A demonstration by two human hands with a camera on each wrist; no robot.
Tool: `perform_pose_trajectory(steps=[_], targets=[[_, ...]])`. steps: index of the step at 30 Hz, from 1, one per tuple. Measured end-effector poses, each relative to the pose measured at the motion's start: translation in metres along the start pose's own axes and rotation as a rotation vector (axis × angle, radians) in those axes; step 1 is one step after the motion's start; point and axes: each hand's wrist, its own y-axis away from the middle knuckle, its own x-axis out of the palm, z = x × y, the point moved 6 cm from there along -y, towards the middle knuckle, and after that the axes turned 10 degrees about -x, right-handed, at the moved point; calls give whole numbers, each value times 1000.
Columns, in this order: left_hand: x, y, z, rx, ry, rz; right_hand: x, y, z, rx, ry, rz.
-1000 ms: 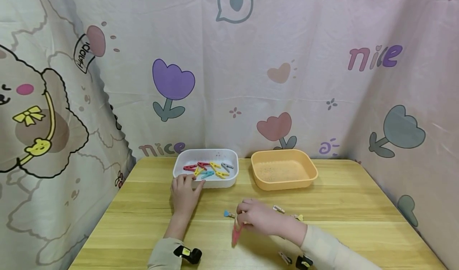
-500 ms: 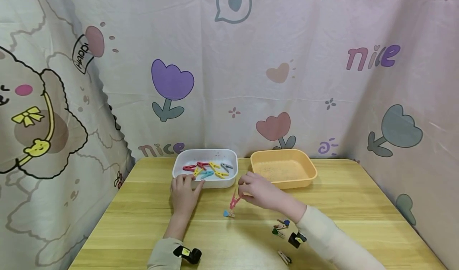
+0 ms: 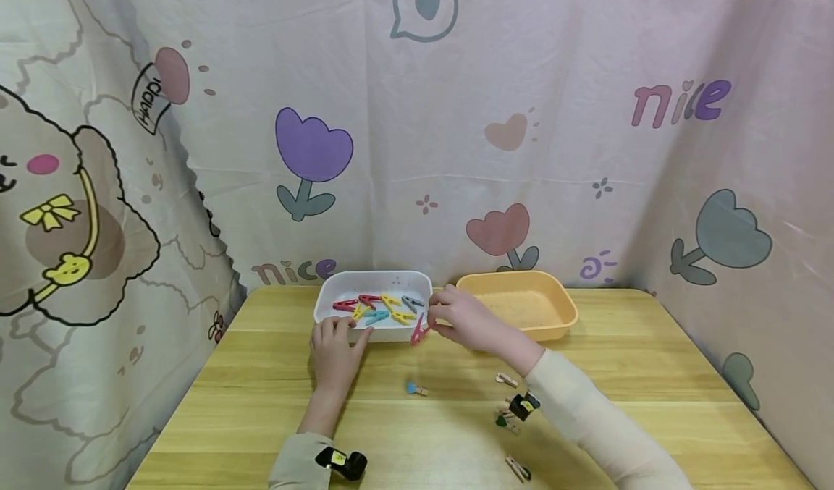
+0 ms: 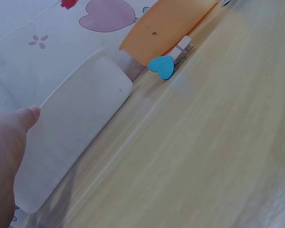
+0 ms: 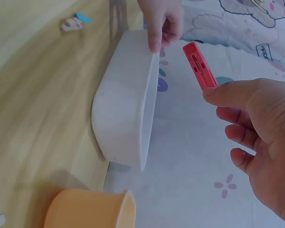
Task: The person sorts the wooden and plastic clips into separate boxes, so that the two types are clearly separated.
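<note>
My right hand (image 3: pixel 465 319) pinches a red-pink clothespin (image 3: pixel 418 330) at the right front corner of the white tray (image 3: pixel 373 335). In the right wrist view the clothespin (image 5: pixel 199 65) sticks out from the thumb and fingertips of my right hand (image 5: pixel 256 123), beside the tray wall (image 5: pixel 121 90). My left hand (image 3: pixel 335 356) rests on the tray's front left rim, thumb apart from the fingers; its thumb also shows at the rim in the left wrist view. Inside the tray lie several red, yellow, blue and grey clothespins (image 3: pixel 376 317).
An orange tray (image 3: pixel 534 333) stands right of the white one, partly behind my right hand. A small wooden clip with a blue heart (image 3: pixel 417 389) lies mid-table. Several small clips (image 3: pixel 507 380), one with a dark end (image 3: pixel 517 468), lie near my right forearm.
My right hand has lifted the red-pink clothespin from mid-table and carried it away from me to the white tray's right front corner. My left hand has stayed on the rim.
</note>
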Motion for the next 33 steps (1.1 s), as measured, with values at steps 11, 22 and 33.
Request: perform_pose_trajectory(steps=[11, 22, 33], targets=[[0, 0, 0, -4, 8, 9, 0, -10, -26, 98, -47, -10], [0, 1, 1, -15, 4, 15, 11, -23, -48, 224, -60, 27], [-1, 0, 0, -9, 6, 12, 26, -36, -69, 260, -63, 54]])
